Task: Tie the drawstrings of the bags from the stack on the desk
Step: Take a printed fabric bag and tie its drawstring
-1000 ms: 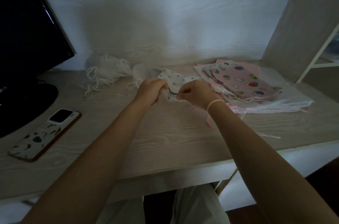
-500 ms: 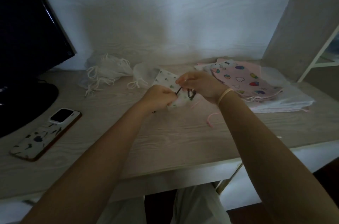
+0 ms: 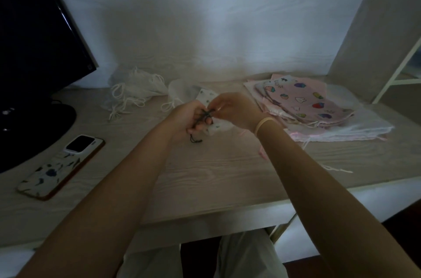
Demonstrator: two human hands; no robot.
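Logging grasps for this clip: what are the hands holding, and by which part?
Both the left hand and right hand pinch the dark drawstring of the small white printed bag, where the cords cross.

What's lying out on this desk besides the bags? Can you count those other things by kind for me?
Phones: 1, a phone in a patterned case, front left.
Monitors: 1, a dark monitor on its round stand at the left.
Total: 2.
The bags overlap in heaps, so their number cannot be told.
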